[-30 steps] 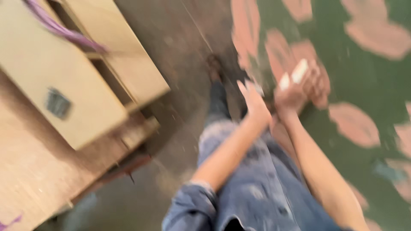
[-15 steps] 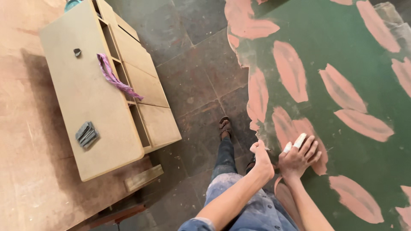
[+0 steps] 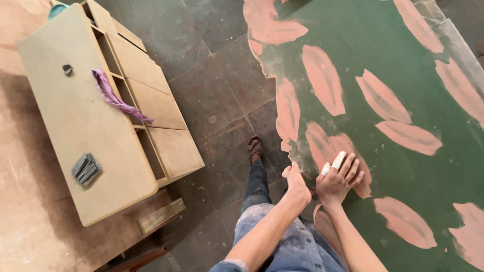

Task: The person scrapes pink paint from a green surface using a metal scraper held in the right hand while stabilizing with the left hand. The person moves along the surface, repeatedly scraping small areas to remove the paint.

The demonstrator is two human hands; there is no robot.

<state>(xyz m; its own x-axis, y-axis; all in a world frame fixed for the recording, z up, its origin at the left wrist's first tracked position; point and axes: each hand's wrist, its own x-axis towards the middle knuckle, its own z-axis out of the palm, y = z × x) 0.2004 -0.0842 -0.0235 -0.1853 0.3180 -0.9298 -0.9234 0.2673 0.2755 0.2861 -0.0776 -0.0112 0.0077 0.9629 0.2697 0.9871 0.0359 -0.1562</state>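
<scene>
Head view, looking down. Your right hand (image 3: 339, 180) lies flat on the green panel (image 3: 403, 65), palm down, fingers (image 3: 353, 168) spread apart and gripping nothing; two of them carry white tape at the tips. It rests on a pink filler patch (image 3: 333, 146) close to the panel's left edge, and the fingers point up and to the right, away from your body, roughly along the long axis of that patch. The other pink patches lie farther out across the panel, toward its far and right edges, so the right hand is the nearer one to all of them.

Your left hand (image 3: 295, 182) hovers just beside the right, at the panel's ragged left edge. It is seen edge-on with the thumb raised, and appears to hold nothing; whether it touches the panel cannot be told.

Both forearms run up from the bottom edge of the view, converging toward the same patch, above your denim-clad leg (image 3: 257, 201) and sandalled foot (image 3: 254, 146) on the stone floor (image 3: 212, 95).

Well apart to the left stands a drawer cabinet (image 3: 75, 126) bearing a purple cloth (image 3: 113, 95) and a stack of grey sanding pieces (image 3: 84, 170).
</scene>
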